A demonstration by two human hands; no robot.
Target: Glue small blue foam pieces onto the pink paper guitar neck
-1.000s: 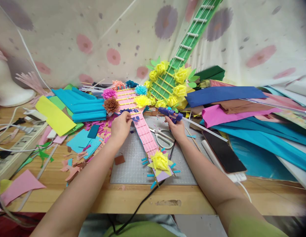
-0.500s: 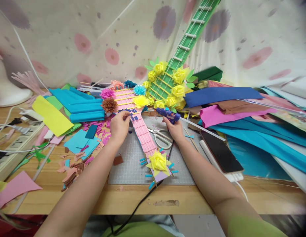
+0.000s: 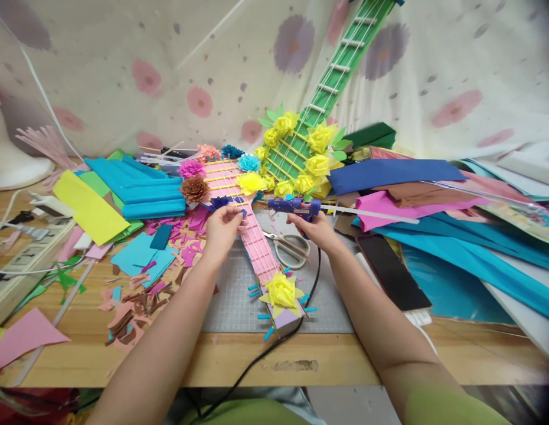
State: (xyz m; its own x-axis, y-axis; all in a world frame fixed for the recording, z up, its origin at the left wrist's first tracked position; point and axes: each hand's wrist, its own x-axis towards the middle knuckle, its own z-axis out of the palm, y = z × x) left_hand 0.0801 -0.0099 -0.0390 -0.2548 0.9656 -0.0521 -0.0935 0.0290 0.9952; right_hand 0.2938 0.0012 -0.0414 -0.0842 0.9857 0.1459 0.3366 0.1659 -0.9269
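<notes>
My left hand (image 3: 222, 231) pinches a small dark blue paper piece (image 3: 244, 213) over the neck of a pink paper guitar (image 3: 258, 243). A dark blue paper flower (image 3: 219, 202) shows just behind these fingers. In my right hand (image 3: 317, 229) is a purple-blue glue gun (image 3: 294, 206), its nozzle pointing left toward the guitar and a long white glue stick (image 3: 372, 213) jutting from its back. Yellow, brown, magenta and light blue paper flowers ring the guitar's body, and a yellow flower (image 3: 281, 290) sits on its head. Scissors (image 3: 292, 251) lie between the guitar neck and my right wrist.
Behind stands a green paper guitar (image 3: 321, 100) with yellow flowers. Folded crepe paper (image 3: 153, 189) and paper scraps (image 3: 137, 301) lie left, near a power strip (image 3: 30, 260). More paper sheets (image 3: 398, 174) and a phone (image 3: 392, 271) are right. A black cord (image 3: 257, 357) crosses the front edge.
The glue gun has swung level and shifted left, nearer the guitar. My left hand has moved slightly right, off the dark blue flower, with a small blue piece between its fingertips.
</notes>
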